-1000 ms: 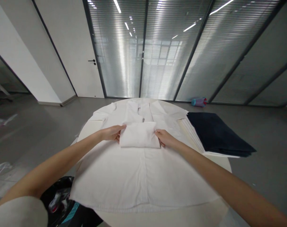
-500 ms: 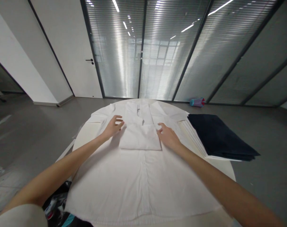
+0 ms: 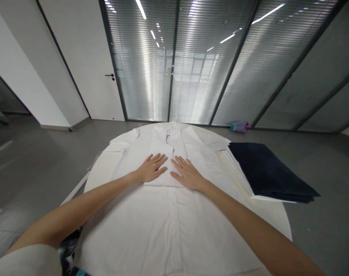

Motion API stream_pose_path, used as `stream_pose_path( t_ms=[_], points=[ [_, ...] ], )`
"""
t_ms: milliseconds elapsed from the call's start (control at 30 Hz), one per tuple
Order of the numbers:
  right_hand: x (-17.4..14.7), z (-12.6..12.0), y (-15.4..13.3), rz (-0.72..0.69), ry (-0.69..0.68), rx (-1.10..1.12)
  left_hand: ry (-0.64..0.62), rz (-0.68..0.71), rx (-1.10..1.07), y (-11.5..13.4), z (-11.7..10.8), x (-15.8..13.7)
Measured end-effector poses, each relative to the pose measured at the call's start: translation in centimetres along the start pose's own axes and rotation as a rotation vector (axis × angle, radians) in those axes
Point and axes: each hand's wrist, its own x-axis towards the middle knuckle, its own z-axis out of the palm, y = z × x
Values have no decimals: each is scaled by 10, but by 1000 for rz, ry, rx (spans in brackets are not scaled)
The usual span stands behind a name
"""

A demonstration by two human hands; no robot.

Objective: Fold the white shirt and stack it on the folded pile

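Observation:
A white short-sleeved shirt (image 3: 140, 230) lies spread out, button front up, its collar end away from me. On its chest sits a flat rectangle of folded white cloth (image 3: 166, 182), partly covered by my hands. My left hand (image 3: 152, 168) rests palm down on the left of this rectangle, fingers stretched and spread. Flat on its right side is my right hand (image 3: 188, 173), its fingers also spread. The fingertips of the two hands point toward each other with a small gap between them. Neither hand grips anything.
The round pale table (image 3: 279, 218) carries a dark navy folded cloth stack (image 3: 269, 172) at the right, over white folded layers (image 3: 238, 174) and overhanging the edge. Dark, shiny items (image 3: 67, 251) lie below the table's left side. A blue and pink object (image 3: 239, 127) is on the floor.
Both hands have moved inward from the sides of the folded white rectangle and come down flat onto it. The curled fingers have straightened and spread.

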Motion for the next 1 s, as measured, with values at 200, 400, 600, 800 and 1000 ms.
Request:
stream_pose_path(
  t_ms=[200,400,600,800,1000],
  points=[
    [0,-2,14,-29,152,65,112,14,-77,-2,0,-2],
    [6,-6,34,127,353,-9,328,-278,-99,-24,-14,6],
    [16,-13,40,321,335,76,269,-355,-205,-41,-24,11],
    [20,-13,39,342,348,16,354,-328,-187,-35,-26,14],
    [15,-11,31,339,368,-56,270,61,-65,15,-31,4]
  ],
)
